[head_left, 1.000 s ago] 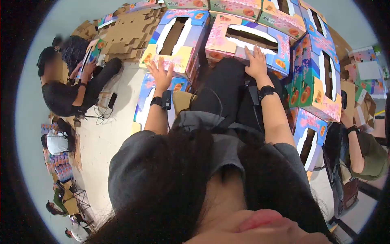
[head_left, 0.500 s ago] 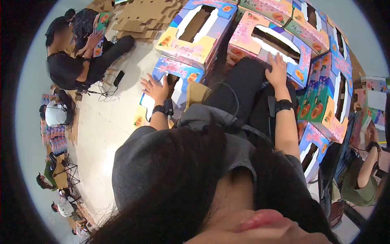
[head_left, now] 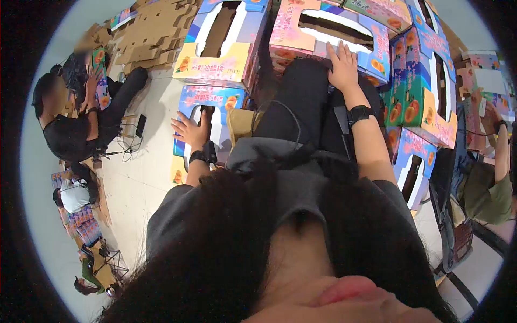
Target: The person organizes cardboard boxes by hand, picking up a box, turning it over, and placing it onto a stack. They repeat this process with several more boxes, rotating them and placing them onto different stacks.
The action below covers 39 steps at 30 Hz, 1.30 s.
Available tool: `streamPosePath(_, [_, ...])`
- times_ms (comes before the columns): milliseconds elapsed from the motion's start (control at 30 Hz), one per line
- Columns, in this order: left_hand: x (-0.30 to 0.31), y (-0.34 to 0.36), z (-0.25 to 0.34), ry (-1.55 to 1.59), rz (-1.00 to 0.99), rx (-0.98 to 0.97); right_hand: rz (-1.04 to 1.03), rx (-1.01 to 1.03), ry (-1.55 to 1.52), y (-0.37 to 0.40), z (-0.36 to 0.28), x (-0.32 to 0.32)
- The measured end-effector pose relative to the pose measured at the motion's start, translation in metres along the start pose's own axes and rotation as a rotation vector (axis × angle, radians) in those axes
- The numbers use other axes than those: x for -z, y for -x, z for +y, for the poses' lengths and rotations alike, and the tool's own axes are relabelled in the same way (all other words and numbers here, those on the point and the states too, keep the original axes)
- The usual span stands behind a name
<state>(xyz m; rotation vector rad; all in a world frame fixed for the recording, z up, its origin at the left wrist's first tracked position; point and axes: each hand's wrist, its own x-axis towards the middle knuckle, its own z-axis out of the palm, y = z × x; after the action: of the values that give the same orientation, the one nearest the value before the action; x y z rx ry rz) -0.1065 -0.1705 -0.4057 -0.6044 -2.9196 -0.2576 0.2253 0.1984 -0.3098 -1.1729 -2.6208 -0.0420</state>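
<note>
My left hand (head_left: 189,130) rests with spread fingers on a blue and pink peach carton (head_left: 215,99) at my left side. A dark slot cut in that carton's top lies just beside my thumb. Flat against the near edge of a wide pink, yellow and blue peach carton (head_left: 291,37) in front of my knees is my right hand (head_left: 343,67), its fingers apart. Through this carton's long opening only its dark brown inside shows. Both hands hold nothing and wear black wrist bands.
Another printed carton (head_left: 212,64) stands beyond my left hand. Several more cartons (head_left: 420,102) are packed on my right. Flattened brown cardboard (head_left: 151,37) lies at the back left. A person in black (head_left: 70,129) sits on the left holding a carton; a person in green (head_left: 487,194) is at right.
My view has swung, so the cartons sit further up and left and the people on the left lower. Both hands stay resting on the same cartons.
</note>
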Motion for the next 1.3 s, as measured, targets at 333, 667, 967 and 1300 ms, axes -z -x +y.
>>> streamPosePath(333, [0.005,-0.024,-0.037,0.050,-0.150,-0.132,-0.034,-0.087,0.242,-0.012,-0.002,0.005])
streamPosePath(667, [0.044,-0.041,-0.010,-0.031,-0.518,0.079,-0.121,-0.072,-0.003,-0.026,0.016,0.021])
streamPosePath(967, [0.151,-0.056,0.142,0.954,-0.034,-0.598,0.535,-0.653,-0.248,0.019,0.093,0.012])
streamPosePath(1300, [0.039,-0.029,0.321,1.088,-0.266,-0.626,0.324,-0.722,-0.075,0.009,0.061,0.031])
